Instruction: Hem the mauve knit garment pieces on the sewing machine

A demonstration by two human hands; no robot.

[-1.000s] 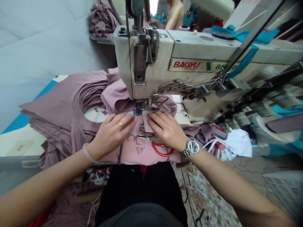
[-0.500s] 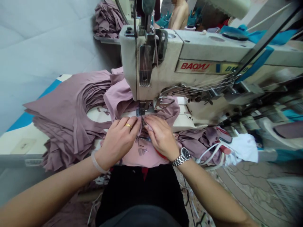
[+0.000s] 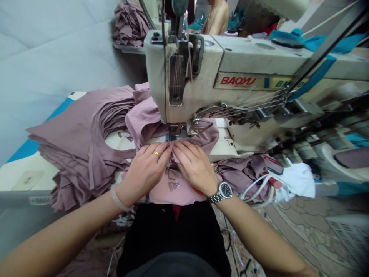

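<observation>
Going left to right from our seat: at 9 o'clock there's a big stack of cut mauve knit panels on the table, and around 11 o'clock another pile of the same cloth sits on a shelf.

Our left hand, with a pale bangle and a gold ring, is clenched down on the mauve knit garment, which lies right under both grips. Its gathered edge runs up to the presser foot at 12 o'clock. Our right hand, wearing a steel wristwatch, is clamped on the same cloth too, fingertips nearly touching the left's, with a small fold pinched up between them.

Past that, a co-worker's shoulder shows behind the BAOYU sewing machine. Around 3 o'clock, mauve scraps sit beside a white cloth.
</observation>
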